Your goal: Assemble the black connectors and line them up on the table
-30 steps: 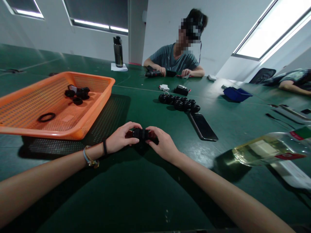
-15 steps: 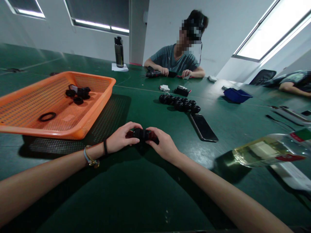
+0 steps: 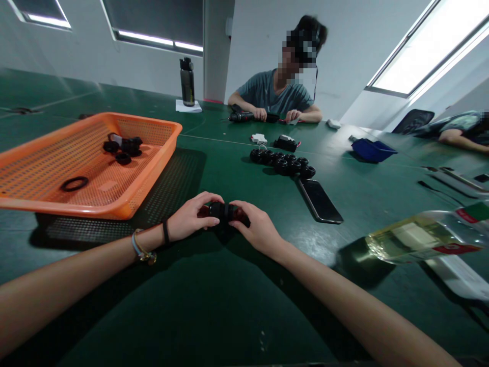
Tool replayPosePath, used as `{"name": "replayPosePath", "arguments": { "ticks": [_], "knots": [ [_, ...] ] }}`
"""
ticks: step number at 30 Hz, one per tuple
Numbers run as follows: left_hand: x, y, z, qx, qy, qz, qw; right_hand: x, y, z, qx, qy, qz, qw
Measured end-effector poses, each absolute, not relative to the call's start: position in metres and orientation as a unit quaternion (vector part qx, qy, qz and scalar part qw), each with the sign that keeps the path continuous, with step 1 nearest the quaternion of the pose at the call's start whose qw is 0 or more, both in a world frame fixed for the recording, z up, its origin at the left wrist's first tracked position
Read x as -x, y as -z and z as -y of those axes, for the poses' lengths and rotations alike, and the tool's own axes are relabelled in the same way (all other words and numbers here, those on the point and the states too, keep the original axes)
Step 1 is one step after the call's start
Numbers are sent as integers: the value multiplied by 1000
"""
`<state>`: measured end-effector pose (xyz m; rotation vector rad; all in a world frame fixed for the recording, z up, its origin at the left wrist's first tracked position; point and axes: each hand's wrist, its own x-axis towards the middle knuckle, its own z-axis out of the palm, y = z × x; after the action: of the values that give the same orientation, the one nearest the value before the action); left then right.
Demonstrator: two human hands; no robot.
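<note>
Low over the green table, both my hands hold one small black cylindrical part [image 3: 218, 210] that has a raised band around its middle. My left hand [image 3: 196, 214] pinches its left end between thumb and fingers. On the opposite end, my right hand [image 3: 254, 224] grips with thumb and fingertips. Fingers cover both ends, so the exact kind of part cannot be made out. Beyond my hands stands a double row of glossy black round parts [image 3: 281, 162]. A smartphone [image 3: 321, 201] with a dark screen lies to the right of my right hand.
An orange mesh basket [image 3: 153, 196] at left holds black parts and a black ring [image 3: 74, 184]. A bottle of yellow liquid [image 3: 412, 237] lies at right. Farther back are a blue bin [image 3: 372, 151], a dark drinking bottle [image 3: 187, 84] and a co-worker [image 3: 282, 92] beside a power drill [image 3: 240, 116].
</note>
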<state>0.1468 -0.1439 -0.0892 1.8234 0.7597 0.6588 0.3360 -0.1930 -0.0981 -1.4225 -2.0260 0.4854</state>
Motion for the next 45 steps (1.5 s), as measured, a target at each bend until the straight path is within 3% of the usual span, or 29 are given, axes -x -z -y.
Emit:
{"name": "replayPosePath", "arguments": {
  "ticks": [19, 45],
  "knots": [
    [-147, 91, 143, -753, -273, -310, 512, -335, 96, 194, 541, -170, 773, 285],
    [-146, 93, 142, -761, -274, -305, 503, -337, 102, 193, 513, -155, 776, 334]
  ]
}}
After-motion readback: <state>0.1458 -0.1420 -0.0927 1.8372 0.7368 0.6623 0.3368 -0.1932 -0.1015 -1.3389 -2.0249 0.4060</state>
